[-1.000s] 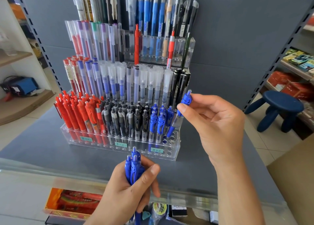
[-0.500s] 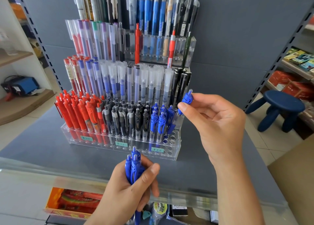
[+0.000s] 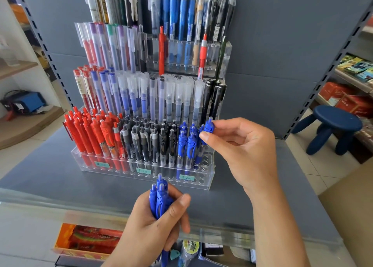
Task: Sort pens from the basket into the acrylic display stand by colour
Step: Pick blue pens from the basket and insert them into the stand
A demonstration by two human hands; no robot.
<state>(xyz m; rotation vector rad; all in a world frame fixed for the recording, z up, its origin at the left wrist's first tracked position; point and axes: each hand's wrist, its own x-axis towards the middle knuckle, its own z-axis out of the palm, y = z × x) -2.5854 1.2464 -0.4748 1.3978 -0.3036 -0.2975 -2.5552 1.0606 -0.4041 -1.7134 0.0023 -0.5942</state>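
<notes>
A tiered acrylic display stand [image 3: 209, 179] stands on the grey shelf. Its front row holds red pens [image 3: 90, 133] at the left, black pens [image 3: 145, 141] in the middle and blue pens [image 3: 184, 145] at the right. My right hand [image 3: 240, 147] pinches the top of one blue pen [image 3: 207, 126], whose tip sits down in the holes at the stand's right end. My left hand [image 3: 155, 226] grips a bundle of several blue pens [image 3: 160, 198] upright in front of the stand. No basket is in view.
Higher tiers hold capped clear, blue, red and black pens [image 3: 153, 93]. The grey shelf [image 3: 50, 178] has a clear front lip. An orange box [image 3: 84, 240] lies below the shelf. A blue stool [image 3: 335, 125] stands at the right, beside shelves of goods.
My right hand has lowered its blue pen slightly and swung it nearer upright over the stand's right-end holes. The left hand and its bundle have hardly moved.
</notes>
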